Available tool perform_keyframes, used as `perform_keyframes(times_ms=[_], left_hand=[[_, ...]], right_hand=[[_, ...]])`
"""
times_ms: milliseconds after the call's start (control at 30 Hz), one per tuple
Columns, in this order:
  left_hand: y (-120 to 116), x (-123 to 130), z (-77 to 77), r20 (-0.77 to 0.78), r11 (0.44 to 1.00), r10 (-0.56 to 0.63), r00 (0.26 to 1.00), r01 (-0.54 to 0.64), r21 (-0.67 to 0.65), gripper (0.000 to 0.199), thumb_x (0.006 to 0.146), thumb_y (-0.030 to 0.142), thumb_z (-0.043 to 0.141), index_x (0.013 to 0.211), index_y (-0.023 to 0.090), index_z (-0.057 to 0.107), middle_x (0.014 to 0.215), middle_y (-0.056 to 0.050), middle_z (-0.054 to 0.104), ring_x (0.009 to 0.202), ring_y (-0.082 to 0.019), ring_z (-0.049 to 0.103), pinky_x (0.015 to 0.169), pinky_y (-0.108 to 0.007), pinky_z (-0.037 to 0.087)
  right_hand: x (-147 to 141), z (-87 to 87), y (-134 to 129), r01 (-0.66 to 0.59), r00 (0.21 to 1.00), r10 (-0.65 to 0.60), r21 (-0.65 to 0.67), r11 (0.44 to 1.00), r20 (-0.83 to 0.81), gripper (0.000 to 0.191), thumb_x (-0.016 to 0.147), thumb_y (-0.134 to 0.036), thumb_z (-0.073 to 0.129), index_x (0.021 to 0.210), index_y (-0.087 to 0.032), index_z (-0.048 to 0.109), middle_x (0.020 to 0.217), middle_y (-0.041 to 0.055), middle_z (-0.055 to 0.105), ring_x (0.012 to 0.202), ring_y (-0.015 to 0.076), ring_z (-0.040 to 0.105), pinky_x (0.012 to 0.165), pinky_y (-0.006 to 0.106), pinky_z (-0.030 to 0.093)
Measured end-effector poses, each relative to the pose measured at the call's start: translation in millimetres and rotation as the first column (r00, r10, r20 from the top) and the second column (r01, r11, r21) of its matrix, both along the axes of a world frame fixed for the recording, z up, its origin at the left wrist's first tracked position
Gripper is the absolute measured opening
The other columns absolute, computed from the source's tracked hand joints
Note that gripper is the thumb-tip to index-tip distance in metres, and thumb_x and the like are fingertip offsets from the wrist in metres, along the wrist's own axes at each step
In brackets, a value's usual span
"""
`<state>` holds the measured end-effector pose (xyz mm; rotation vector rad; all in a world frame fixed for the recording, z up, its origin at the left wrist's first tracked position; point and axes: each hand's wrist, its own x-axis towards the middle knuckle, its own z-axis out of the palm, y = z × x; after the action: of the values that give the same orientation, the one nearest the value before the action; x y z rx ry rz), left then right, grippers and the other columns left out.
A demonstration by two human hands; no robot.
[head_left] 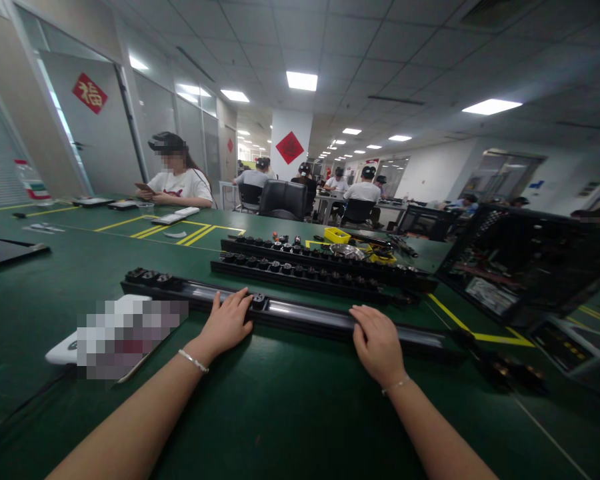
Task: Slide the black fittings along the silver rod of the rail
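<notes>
A long black power strip housing [305, 317] lies across the green table in front of me. Several black socket modules [150, 276] sit at its left end, and a single socket module [259, 301] stands near the middle of its channel. My left hand [229, 323] rests over the housing with its fingers spread, the fingertips beside that single module. Farther right, my right hand [379, 343] curls over the housing, fingers on top and thumb on the near side. Loose dark parts [513, 373], blurred, lie past the right end.
Behind lie two similar strips [300, 270] filled with socket modules. A yellow bin [337, 235] and a metal bowl [347, 251] stand beyond. A white device [100, 333], partly blurred out, lies left; a black open case [525, 260] stands right. A person [183, 180] sits across the table.
</notes>
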<state>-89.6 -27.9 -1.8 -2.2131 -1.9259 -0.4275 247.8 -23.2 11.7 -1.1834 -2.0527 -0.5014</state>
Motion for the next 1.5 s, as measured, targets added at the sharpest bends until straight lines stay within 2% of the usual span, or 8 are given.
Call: perform_keyframes(times_ms=[133,300,400,533,1033,1500], left_hand=[[-1,1,-1.2,0.011,0.999,-0.037,0.999,0.037,0.021,0.053,0.075,0.029,0.046,0.126,0.016,0.047,0.141,-0.011,0.041,0.126,-0.028,0.041,0.109,-0.056,0.013],[0,-1,-1.5,0.023,0.999,-0.036,0.999,0.036,0.026,0.054,0.074,0.029,0.047,0.127,0.018,0.046,0.141,-0.01,0.041,0.125,-0.027,0.042,0.109,-0.055,0.014],[1,-2,-2.0,0.025,0.999,-0.038,0.999,0.038,0.02,0.054,0.074,0.03,0.047,0.127,0.02,0.046,0.141,-0.01,0.041,0.125,-0.027,0.041,0.109,-0.056,0.013],[3,-1,-2.4,0.031,0.999,-0.031,0.999,0.031,0.013,0.055,0.073,0.03,0.048,0.128,0.022,0.046,0.142,-0.009,0.04,0.126,-0.028,0.04,0.108,-0.057,0.013],[2,-1,0.7,0.049,1.0,-0.023,0.999,0.023,-0.018,0.054,0.075,0.029,0.046,0.128,0.023,0.046,0.141,-0.009,0.041,0.126,-0.026,0.04,0.108,-0.056,0.013],[2,1,-4.9,0.017,0.999,-0.026,1.0,0.026,0.024,0.061,0.072,0.03,0.049,0.132,0.022,0.04,0.142,-0.009,0.039,0.126,-0.029,0.039,0.109,-0.057,0.01]], right_hand=[[-58,-2.2,-1,-0.156,0.986,0.162,-0.149,0.976,0.028,0.034,0.082,-0.017,0.042,0.112,-0.016,0.059,0.113,0.0082,0.062,0.11,0.0199,0.05,0.097,0.036,0.035],[-126,-3.6,5,-0.171,0.983,0.183,-0.363,0.916,-0.001,0.039,0.082,-0.02,0.043,0.119,-0.016,0.052,0.111,0.0086,0.062,0.099,0.0185,0.054,0.088,0.031,0.038],[-149,-4.3,6,-0.138,0.983,0.175,-0.414,0.9,0.052,0.04,0.081,-0.022,0.044,0.121,-0.022,0.051,0.104,0.0057,0.064,0.095,0.0193,0.055,0.087,0.034,0.035],[-153,-6.8,3,-0.127,0.973,0.192,-0.391,0.911,0.131,0.043,0.08,-0.022,0.046,0.122,-0.028,0.052,0.1,0.0044,0.063,0.095,0.0202,0.053,0.087,0.035,0.032],[-152,-2.9,0,-0.059,0.971,0.152,-0.43,0.901,0.184,0.046,0.081,-0.023,0.044,0.127,-0.029,0.048,0.101,0.0054,0.062,0.094,0.0193,0.051,0.087,0.033,0.03],[-152,-2.3,0,-0.06,0.966,0.158,-0.416,0.907,0.205,0.046,0.081,-0.022,0.044,0.126,-0.026,0.048,0.099,0.0067,0.061,0.093,0.0209,0.052,0.086,0.034,0.031]])
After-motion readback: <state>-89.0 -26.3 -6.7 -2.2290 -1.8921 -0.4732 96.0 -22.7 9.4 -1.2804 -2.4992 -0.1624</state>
